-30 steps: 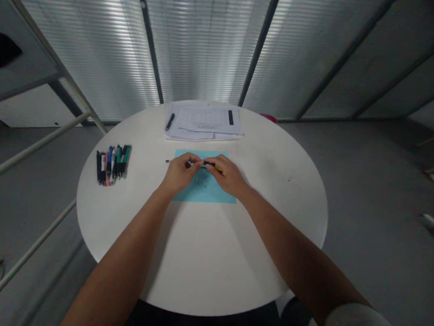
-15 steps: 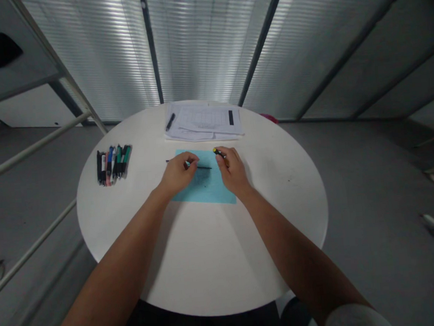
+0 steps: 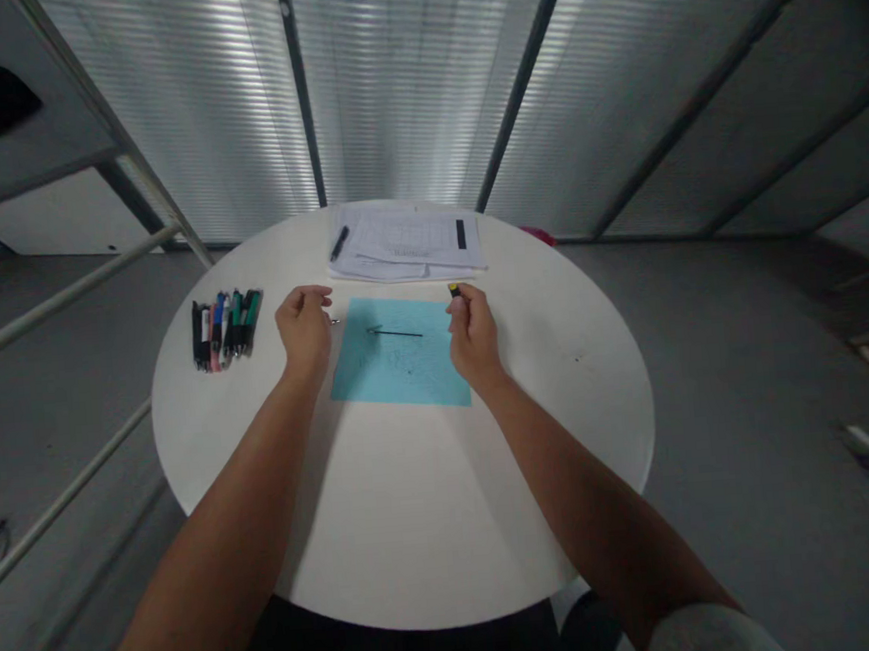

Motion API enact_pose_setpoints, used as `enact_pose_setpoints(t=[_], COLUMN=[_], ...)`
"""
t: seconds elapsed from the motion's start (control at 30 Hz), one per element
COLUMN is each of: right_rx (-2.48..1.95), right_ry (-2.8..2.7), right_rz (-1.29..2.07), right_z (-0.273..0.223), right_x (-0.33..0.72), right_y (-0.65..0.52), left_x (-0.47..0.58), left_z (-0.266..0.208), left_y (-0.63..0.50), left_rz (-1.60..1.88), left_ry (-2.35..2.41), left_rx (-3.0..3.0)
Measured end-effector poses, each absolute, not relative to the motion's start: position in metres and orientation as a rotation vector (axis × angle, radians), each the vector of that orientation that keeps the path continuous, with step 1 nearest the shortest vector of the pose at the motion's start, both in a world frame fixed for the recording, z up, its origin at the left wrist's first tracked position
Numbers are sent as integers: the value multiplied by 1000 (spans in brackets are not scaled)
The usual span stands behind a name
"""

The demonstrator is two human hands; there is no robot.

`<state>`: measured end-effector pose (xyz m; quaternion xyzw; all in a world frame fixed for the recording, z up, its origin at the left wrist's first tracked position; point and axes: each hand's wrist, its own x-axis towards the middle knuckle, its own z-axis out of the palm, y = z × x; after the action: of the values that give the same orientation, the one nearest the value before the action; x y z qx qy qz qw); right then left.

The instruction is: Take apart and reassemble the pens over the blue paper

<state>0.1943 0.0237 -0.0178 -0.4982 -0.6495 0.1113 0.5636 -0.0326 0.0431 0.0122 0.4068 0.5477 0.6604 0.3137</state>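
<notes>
A sheet of light blue paper (image 3: 440,390) lies on the table between my hands. On it rests a thin dark pen refill (image 3: 399,333), with a small piece at its left end that I cannot make out. My left hand (image 3: 304,331) is just off the paper's left edge, fingers bent but apart, holding nothing that I can see. Close to its thumb side is a small metallic part (image 3: 336,321) on the table. At the paper's right edge, my right hand (image 3: 475,337) grips a black-and-yellow pen barrel (image 3: 455,290), mostly hidden by the fingers.
Several pens (image 3: 225,327) lie side by side at the left of the round white table (image 3: 419,507). Printed papers (image 3: 405,243) are stacked at the far edge, a black pen (image 3: 339,243) on top. A pale metal frame (image 3: 69,274) stands left of the table.
My left hand has moved left off the blue paper and its fingers have parted, leaving the refill in view. My right hand has shifted slightly right with the pen barrel.
</notes>
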Motion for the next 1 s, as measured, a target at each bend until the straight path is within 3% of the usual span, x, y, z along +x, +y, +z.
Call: enact_pose_setpoints(t=[0.3, 0.6, 1.0], right_rx=[-1194, -1325, -1369], right_ry=[-1718, -2161, -2260], right_rz=[234, 117, 120], right_z=[-17, -17, -16], right_x=[195, 192, 193], right_y=[22, 19, 20], left_x=[-41, -41, -41], left_z=[1, -3, -4], left_y=[54, 57, 58], left_rz=[1870, 1857, 1866], left_ry=[1327, 1345, 1344], left_rx=[613, 614, 636])
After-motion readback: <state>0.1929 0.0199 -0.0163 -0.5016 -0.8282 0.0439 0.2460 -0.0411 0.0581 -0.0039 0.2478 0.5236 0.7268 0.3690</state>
